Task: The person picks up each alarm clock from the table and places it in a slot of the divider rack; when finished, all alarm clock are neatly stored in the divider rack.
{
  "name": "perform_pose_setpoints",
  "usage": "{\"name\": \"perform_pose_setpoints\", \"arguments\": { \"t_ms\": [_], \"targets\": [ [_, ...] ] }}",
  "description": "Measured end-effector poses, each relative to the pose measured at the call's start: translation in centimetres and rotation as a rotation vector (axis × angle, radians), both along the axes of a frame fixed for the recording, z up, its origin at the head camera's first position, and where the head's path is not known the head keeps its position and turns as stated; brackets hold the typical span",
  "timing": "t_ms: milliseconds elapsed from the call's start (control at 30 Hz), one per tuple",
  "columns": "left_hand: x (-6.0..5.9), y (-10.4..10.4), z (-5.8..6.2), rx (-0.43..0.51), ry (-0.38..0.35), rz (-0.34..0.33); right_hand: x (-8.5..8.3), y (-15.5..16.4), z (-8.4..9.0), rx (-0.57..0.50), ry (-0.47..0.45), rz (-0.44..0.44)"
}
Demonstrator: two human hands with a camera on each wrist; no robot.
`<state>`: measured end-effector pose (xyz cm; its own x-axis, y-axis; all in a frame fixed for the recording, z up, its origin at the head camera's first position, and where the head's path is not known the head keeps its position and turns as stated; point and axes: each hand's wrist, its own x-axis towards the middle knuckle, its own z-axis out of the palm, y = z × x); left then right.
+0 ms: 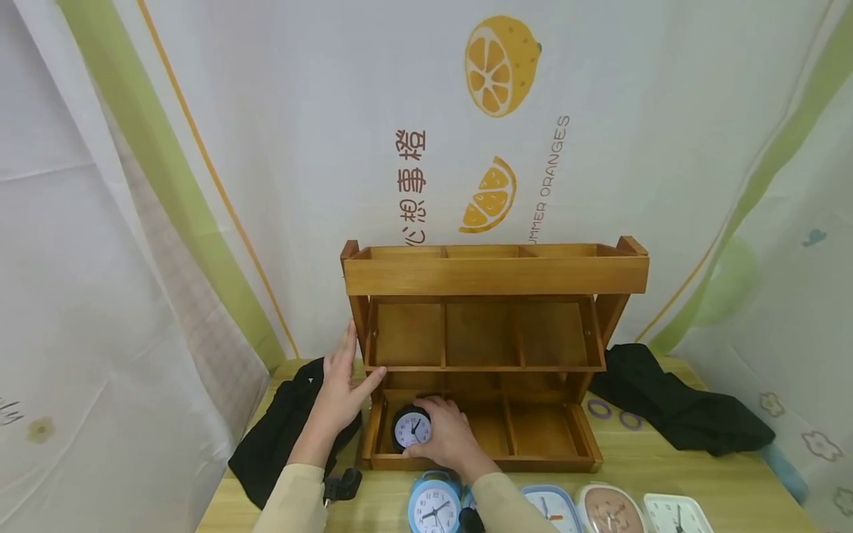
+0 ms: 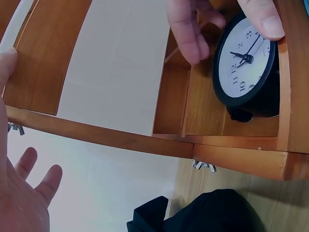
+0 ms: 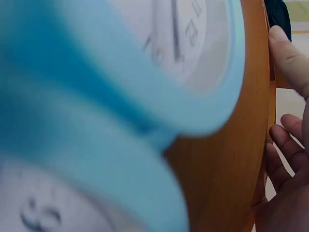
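Note:
A small black round alarm clock (image 1: 412, 428) with a white dial sits in the bottom-left compartment of a tiered wooden shelf (image 1: 496, 277). My right hand (image 1: 448, 437) grips it from the right, thumb low at the front and fingers over the top and behind. In the left wrist view, the thumb overlaps the rim of the black clock (image 2: 247, 60). My left hand (image 1: 343, 385) rests against the shelf's left upright, fingers straight up and thumb spread towards the middle tier.
Along the near table edge stand a light-blue twin-bell clock (image 1: 434, 507), a blue-rimmed clock (image 1: 553, 507), a round brown-faced clock (image 1: 609, 511) and a white one (image 1: 678, 513). Black cloths (image 1: 686, 403) flank the shelf. Purple rings (image 1: 600, 409) lie at its right.

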<state>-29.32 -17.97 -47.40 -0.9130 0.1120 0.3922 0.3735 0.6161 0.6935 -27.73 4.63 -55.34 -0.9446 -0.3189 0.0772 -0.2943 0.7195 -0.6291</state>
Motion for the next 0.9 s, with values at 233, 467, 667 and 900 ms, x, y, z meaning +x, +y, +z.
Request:
{"name": "perform_pose_setpoints", "arguments": {
  "t_ms": [233,467,667,900],
  "targets": [
    [0.0,0.1,0.2,-0.03,0.022,0.019,0.4,1.6,1.1,-0.067,0.006,0.091],
    [0.1,0.1,-0.2,-0.055,0.1,0.071,1.6,3.3,2.4,-0.102,0.029,0.125],
    [-0.2,0.2,-0.4,-0.078,0.154,0.1,2.7,5.2,3.1,-0.108,0.054,0.143],
    [0.0,0.3,-0.4,-0.122,0.139,0.086,5.3,6.2,2.7,-0.068,0.031,0.214]
  ]
}}
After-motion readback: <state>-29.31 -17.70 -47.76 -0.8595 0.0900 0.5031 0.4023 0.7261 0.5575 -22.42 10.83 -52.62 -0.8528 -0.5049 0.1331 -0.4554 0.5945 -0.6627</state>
